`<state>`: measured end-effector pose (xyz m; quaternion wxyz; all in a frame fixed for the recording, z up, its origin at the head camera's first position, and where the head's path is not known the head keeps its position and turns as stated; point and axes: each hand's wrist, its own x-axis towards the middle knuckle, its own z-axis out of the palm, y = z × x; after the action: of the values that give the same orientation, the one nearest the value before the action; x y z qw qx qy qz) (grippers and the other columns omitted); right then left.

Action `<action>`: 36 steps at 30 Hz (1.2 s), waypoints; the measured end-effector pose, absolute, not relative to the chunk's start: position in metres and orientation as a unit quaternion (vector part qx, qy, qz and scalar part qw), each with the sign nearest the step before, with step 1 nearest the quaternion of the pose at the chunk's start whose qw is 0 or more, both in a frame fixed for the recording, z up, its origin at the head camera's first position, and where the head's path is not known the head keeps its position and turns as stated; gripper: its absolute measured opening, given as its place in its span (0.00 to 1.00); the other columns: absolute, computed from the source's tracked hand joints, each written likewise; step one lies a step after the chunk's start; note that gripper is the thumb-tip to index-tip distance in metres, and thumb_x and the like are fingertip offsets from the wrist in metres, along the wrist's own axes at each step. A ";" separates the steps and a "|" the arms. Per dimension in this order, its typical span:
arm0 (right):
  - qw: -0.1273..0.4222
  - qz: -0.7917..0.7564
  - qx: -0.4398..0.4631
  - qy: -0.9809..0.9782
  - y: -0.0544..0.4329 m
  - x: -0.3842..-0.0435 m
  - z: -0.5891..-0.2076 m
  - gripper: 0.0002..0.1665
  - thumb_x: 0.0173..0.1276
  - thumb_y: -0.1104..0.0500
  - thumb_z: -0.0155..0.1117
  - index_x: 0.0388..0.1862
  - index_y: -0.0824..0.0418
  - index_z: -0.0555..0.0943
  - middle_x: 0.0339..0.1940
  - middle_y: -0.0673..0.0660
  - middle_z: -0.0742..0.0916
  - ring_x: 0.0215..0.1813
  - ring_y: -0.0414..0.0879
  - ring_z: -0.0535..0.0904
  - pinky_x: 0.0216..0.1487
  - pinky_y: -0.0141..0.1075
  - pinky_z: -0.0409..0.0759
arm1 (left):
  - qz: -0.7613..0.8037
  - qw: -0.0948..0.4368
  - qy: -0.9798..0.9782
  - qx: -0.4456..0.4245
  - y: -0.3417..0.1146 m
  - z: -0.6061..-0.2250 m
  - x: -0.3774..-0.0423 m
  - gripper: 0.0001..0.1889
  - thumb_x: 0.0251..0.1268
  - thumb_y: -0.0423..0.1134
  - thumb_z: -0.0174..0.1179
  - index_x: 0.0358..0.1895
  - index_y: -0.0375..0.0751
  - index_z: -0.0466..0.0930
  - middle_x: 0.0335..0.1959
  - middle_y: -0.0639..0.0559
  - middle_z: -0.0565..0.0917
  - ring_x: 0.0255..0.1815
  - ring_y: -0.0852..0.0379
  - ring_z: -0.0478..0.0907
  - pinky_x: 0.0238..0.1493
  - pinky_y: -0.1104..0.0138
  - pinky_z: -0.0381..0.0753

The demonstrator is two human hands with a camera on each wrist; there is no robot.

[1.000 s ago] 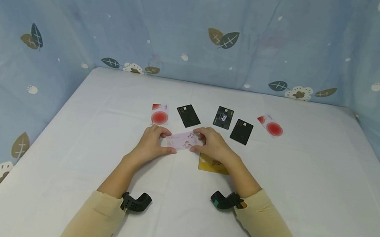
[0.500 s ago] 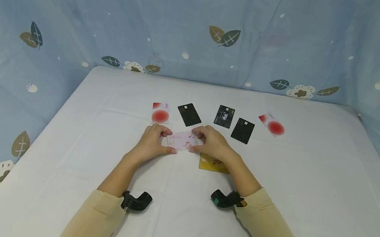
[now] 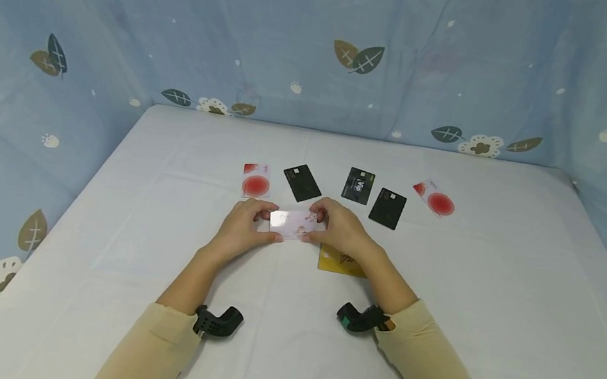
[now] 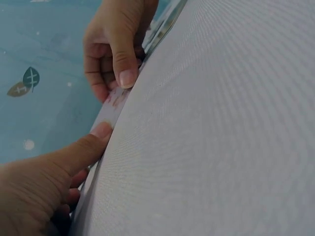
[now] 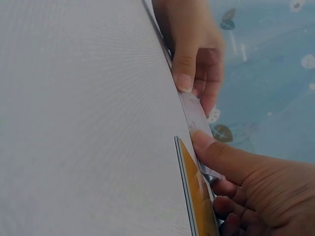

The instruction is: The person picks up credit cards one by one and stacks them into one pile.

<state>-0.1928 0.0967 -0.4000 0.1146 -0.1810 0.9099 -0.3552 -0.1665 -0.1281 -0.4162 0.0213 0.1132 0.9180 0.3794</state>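
A pale pink card (image 3: 291,224) with a small floral print lies across the space between the two hands, low over the white table. My left hand (image 3: 242,226) pinches its left end between thumb and fingers. At the card's other end, my right hand (image 3: 343,229) grips it the same way, its thumb (image 5: 204,142) along the near edge. Just below the right hand is a yellow card (image 3: 341,261), partly covered by the hand and wrist. The right wrist view shows this yellow card's edge close to the right thumb and fingers.
Beyond the hands lie a red-and-white card (image 3: 255,181), a black card (image 3: 302,183), a black card marked Vip (image 3: 358,186), another black card (image 3: 387,208) and a second red-and-white card (image 3: 434,199). A blue patterned cloth (image 3: 280,24) rises behind the table (image 3: 468,342).
Bright glare now covers the left part of the pink card, which has tilted slightly. The left fingertips have shifted a little at its edge. The other cards stay in place.
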 end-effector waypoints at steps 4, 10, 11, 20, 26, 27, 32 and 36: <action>0.111 -0.351 -0.188 0.911 0.097 -0.193 -0.401 0.33 0.52 0.53 0.76 0.56 0.62 0.74 0.38 0.53 0.78 0.35 0.45 0.70 0.35 0.33 0.70 | 0.350 0.018 0.928 0.124 -0.129 -0.419 -0.166 0.32 0.45 0.49 0.74 0.56 0.41 0.77 0.41 0.49 0.77 0.45 0.51 0.69 0.45 0.60 0.69; 0.107 -0.341 -0.197 0.913 0.098 -0.193 -0.402 0.36 0.55 0.53 0.74 0.60 0.62 0.73 0.38 0.53 0.77 0.34 0.44 0.70 0.33 0.32 0.69 | 0.337 0.019 0.932 0.130 -0.129 -0.421 -0.168 0.38 0.42 0.53 0.74 0.60 0.43 0.75 0.43 0.48 0.76 0.45 0.51 0.69 0.45 0.58 0.70; 0.106 -0.339 -0.200 0.913 0.099 -0.193 -0.402 0.36 0.54 0.52 0.74 0.61 0.62 0.73 0.39 0.53 0.77 0.34 0.44 0.70 0.33 0.32 0.69 | 0.337 0.017 0.932 0.129 -0.129 -0.420 -0.168 0.37 0.43 0.52 0.74 0.60 0.42 0.74 0.43 0.47 0.75 0.45 0.51 0.68 0.44 0.58 0.69; 0.088 -0.349 -0.216 0.908 0.099 -0.192 -0.402 0.39 0.51 0.51 0.76 0.60 0.63 0.74 0.40 0.55 0.78 0.38 0.46 0.70 0.37 0.33 0.69 | 0.309 -0.013 0.940 0.145 -0.130 -0.422 -0.165 0.39 0.47 0.53 0.71 0.64 0.39 0.72 0.42 0.46 0.74 0.42 0.51 0.67 0.40 0.61 0.67; 0.086 -0.333 -0.212 0.915 0.099 -0.190 -0.401 0.37 0.55 0.50 0.73 0.62 0.61 0.73 0.46 0.56 0.79 0.43 0.48 0.73 0.46 0.38 0.75 | 0.304 -0.032 0.939 0.159 -0.130 -0.423 -0.164 0.37 0.50 0.53 0.70 0.63 0.40 0.72 0.42 0.47 0.75 0.44 0.51 0.69 0.42 0.58 0.71; 0.086 -0.328 -0.212 0.917 0.099 -0.190 -0.401 0.37 0.56 0.49 0.73 0.62 0.60 0.73 0.47 0.56 0.79 0.44 0.48 0.74 0.48 0.39 0.75 | 0.306 -0.034 0.938 0.160 -0.131 -0.423 -0.165 0.37 0.50 0.53 0.70 0.63 0.40 0.72 0.42 0.47 0.75 0.44 0.51 0.69 0.42 0.57 0.71; 0.087 -0.316 -0.219 0.919 0.100 -0.189 -0.399 0.38 0.57 0.47 0.71 0.64 0.59 0.71 0.50 0.57 0.79 0.45 0.48 0.74 0.50 0.40 0.75 | 0.327 -0.035 0.931 0.158 -0.132 -0.422 -0.165 0.37 0.47 0.52 0.72 0.62 0.41 0.72 0.40 0.49 0.75 0.44 0.52 0.68 0.42 0.58 0.71; 0.085 -0.337 -0.224 0.911 0.101 -0.188 -0.397 0.38 0.55 0.48 0.73 0.62 0.61 0.72 0.47 0.57 0.79 0.42 0.48 0.74 0.45 0.37 0.74 | 0.346 -0.022 0.926 0.150 -0.132 -0.420 -0.164 0.37 0.47 0.52 0.72 0.62 0.42 0.72 0.44 0.47 0.75 0.47 0.51 0.68 0.46 0.57 0.71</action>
<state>-0.1884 0.1011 -0.3972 0.0852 -0.2241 0.9105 -0.3368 -0.1639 -0.1318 -0.4199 -0.0217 0.1504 0.9257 0.3463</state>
